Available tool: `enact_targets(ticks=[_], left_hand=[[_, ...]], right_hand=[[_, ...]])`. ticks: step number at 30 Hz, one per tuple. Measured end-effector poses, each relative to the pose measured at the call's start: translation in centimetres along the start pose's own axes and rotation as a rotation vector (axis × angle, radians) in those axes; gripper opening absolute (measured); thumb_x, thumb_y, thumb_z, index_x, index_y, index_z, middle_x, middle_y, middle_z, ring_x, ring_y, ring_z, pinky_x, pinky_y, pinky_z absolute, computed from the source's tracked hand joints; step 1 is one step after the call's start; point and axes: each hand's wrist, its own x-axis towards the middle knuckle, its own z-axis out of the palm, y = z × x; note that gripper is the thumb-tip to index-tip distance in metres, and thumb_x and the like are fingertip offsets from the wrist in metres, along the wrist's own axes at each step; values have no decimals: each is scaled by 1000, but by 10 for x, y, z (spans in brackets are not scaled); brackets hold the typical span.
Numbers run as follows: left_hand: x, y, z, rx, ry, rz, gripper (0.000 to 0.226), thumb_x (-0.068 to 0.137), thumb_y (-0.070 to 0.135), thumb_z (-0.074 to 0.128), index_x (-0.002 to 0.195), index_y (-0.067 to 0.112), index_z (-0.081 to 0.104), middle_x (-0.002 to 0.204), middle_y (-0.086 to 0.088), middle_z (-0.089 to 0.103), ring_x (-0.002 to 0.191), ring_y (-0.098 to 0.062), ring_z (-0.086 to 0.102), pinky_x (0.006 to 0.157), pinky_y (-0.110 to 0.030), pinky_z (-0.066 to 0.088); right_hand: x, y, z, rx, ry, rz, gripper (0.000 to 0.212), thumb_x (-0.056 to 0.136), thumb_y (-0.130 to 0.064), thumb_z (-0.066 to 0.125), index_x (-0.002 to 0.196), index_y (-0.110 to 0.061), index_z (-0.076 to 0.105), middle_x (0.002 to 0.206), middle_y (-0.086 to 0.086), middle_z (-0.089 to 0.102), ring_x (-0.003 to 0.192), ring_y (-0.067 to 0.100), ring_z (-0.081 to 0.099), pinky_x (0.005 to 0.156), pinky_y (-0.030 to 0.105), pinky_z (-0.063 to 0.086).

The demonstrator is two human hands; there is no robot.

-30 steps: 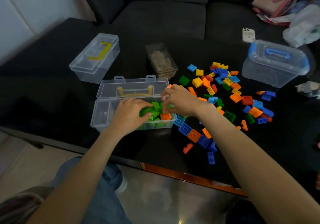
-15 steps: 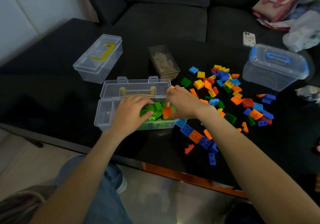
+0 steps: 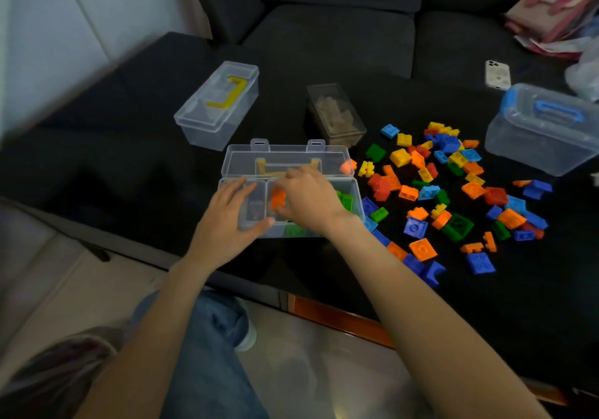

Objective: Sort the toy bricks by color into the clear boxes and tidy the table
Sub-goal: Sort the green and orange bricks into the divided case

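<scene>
right hand (image 3: 308,201) pinches an orange brick (image 3: 278,199) at its fingertips, fingers curled down round it, thumb underneath; exact grip partly blurred. the brick sits just over the divider of the open clear box (image 3: 355,192), between the small left compartment and the big one. left hand (image 3: 227,221) lies beside it, fingers straight and a little spread, palm over the box's near-left corner, thumb (image 3: 264,222) touching the front wall; holds nothing, looks like it steadies the box.

just right of the right-hand fingers, under the wrist: green bricks (image 3: 345,200) in the big compartment. behind the fingers: the box's flipped-back lid (image 3: 285,159) with a yellow handle.

further right of the hand: loose pile of bricks (image 3: 450,188) on the black table (image 3: 113,166), mixed blue, orange, yellow, red, green. beyond the fingers: closed clear box with yellow handle (image 3: 220,104), small smoky box (image 3: 334,114); far right, blue-handled box (image 3: 544,130), phone (image 3: 497,74).

risks, as judgement:
- orange dropped in with the greens = colour mix, needs re-sorting.
- if orange goes in the small compartment, it looks too tight for all the oranges.
- right forearm hangs over the near bricks; a sweep back could knock some off the table edge.
- left hand leaning on the corner could tip or slide the light box.
</scene>
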Motion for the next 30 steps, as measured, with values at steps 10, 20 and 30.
enact_targets(ticks=[10, 20, 30], left_hand=[[-9, 21, 7, 251, 120, 87, 63, 79, 57, 43, 130, 21, 52, 140, -11, 43, 132, -33, 35, 102, -55, 35], [-17, 139, 94, 18, -102, 510, 42, 79, 28, 65, 119, 16, 60, 113, -2, 59, 110, -19, 50, 91, -24, 36], [11, 157, 133, 272, -240, 447, 43, 87, 32, 60, 129, 22, 54, 125, 3, 53, 119, -19, 42, 98, -29, 35]], right_hand=[[-44, 15, -13, 338, 109, 71, 27, 88, -17, 60, 115, -17, 64, 116, 0, 64, 111, 17, 55, 94, 33, 46], [-195, 140, -19, 288, 229, 506, 28, 84, -3, 61, 104, -21, 70, 103, -2, 62, 96, 13, 60, 81, 24, 44], [-185, 179, -5, 284, -239, 354, 29, 95, -36, 51, 122, -35, 61, 112, -5, 42, 111, 15, 46, 98, 36, 41]])
